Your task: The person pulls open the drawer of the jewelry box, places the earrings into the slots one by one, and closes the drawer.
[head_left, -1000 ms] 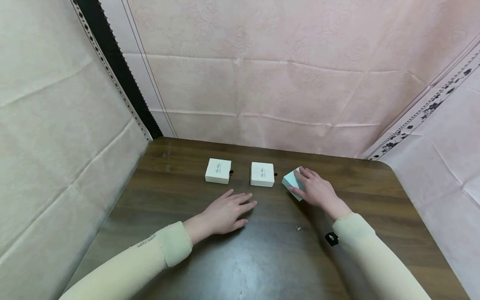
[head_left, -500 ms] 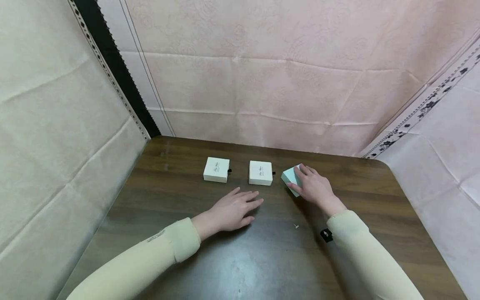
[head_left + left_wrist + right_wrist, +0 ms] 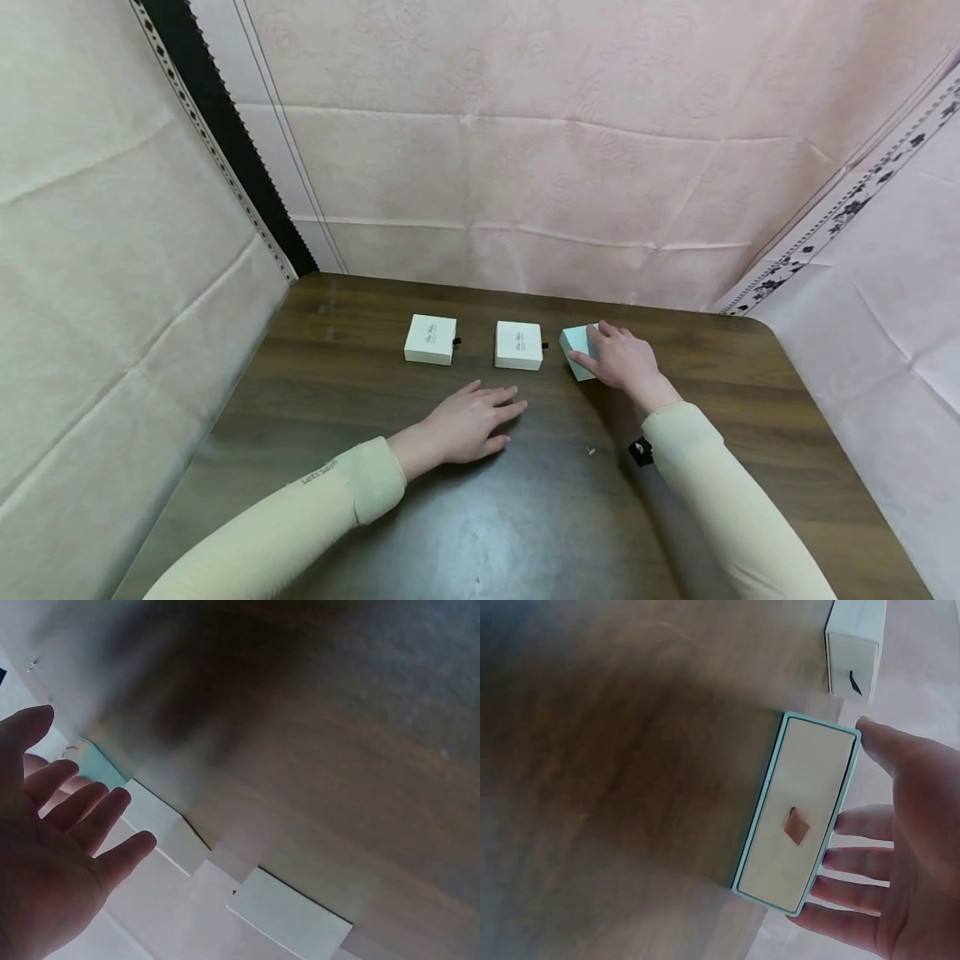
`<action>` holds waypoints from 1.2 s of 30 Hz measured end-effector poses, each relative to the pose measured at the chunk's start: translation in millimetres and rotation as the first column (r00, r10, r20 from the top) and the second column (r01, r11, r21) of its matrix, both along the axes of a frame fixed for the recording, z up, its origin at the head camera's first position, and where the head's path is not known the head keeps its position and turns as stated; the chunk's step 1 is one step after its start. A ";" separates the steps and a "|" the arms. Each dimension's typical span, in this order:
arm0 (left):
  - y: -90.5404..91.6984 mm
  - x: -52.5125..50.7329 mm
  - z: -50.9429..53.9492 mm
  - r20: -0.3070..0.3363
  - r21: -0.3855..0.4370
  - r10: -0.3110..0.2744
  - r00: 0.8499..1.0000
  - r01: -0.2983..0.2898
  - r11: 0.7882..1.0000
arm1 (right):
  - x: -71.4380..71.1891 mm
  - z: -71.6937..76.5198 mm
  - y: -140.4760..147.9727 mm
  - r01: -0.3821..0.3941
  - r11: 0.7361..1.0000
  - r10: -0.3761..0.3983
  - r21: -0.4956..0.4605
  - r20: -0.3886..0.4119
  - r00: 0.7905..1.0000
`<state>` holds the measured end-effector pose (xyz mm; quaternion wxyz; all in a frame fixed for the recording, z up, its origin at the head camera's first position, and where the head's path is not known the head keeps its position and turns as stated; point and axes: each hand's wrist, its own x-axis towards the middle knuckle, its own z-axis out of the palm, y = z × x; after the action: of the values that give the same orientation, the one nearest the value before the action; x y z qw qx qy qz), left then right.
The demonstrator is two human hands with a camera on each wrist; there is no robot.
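Note:
My right hand (image 3: 624,360) holds a light teal drawer box (image 3: 576,343) at the right end of a row on the table. In the right wrist view the thumb lies at one upper corner of this box (image 3: 791,772), the other fingers along its top edge toward the opposite corner. The box's cream drawer front bears a small brown pull tab (image 3: 796,826). Over the table before the row, my left hand (image 3: 465,425) has its fingers spread and holds nothing. Two white boxes with dark pull tabs, a left one (image 3: 430,335) and a middle one (image 3: 517,340), lie beyond it.
The brown wooden table (image 3: 360,517) ends at a pale patterned cloth (image 3: 480,192) hung behind it. More cloth hangs at both sides. A tiny whitish bit (image 3: 590,451) lies between the forearms. A small black item (image 3: 641,451) shows beside the right cuff.
My right hand has turned the teal box, so it now stands straighter, more in line with the white boxes. The left hand has shifted slightly right; the white boxes stay put.

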<state>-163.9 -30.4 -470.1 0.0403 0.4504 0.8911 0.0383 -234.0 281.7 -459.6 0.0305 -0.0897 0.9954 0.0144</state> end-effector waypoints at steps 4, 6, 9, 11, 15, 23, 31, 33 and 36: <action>-2.0 1.2 -4.1 -0.001 -0.001 -0.003 1.000 0.003 1.000 | -9.6 1.8 -3.4 0.014 1.000 -0.014 0.013 0.014 1.000; -3.3 1.3 -5.6 0.000 -0.006 0.001 1.000 -0.001 1.000 | -12.5 3.0 -5.5 0.023 1.000 -0.023 0.018 0.018 1.000; -2.8 1.1 -6.2 0.006 -0.016 0.007 1.000 -0.007 1.000 | -13.3 4.8 -6.1 0.039 0.999 -0.039 0.022 0.026 0.999; -2.6 0.7 -6.5 0.007 -0.019 0.008 1.000 -0.008 1.000 | -13.1 5.2 -7.1 0.047 0.999 -0.048 0.027 0.038 0.998; -1.6 0.3 -5.7 0.005 -0.021 0.001 1.000 -0.001 1.000 | -11.2 5.2 -9.0 0.056 0.998 -0.058 0.040 0.060 0.996; 9.1 -2.7 -1.7 0.000 -0.022 -0.021 1.000 0.021 1.000 | -2.3 13.0 -1.9 0.045 0.999 -0.045 -0.001 0.064 0.997; 37.5 -17.3 6.5 -0.040 -0.016 -0.042 0.998 0.042 0.999 | 14.8 24.6 36.7 0.054 0.994 -0.050 -0.095 0.039 0.998; 46.9 -22.4 8.7 -0.049 -0.008 -0.045 0.998 0.045 0.999 | 19.3 26.7 45.9 0.059 0.993 -0.057 -0.103 0.026 0.998; 61.9 -30.9 11.4 -0.072 0.006 -0.049 0.996 0.050 0.999 | 24.9 29.2 57.7 0.075 0.990 -0.075 -0.118 0.005 0.997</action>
<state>-194.8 31.5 -458.7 0.0076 0.4736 0.8803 0.0244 -209.1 339.4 -430.4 0.0262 -0.0540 0.9971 -0.0459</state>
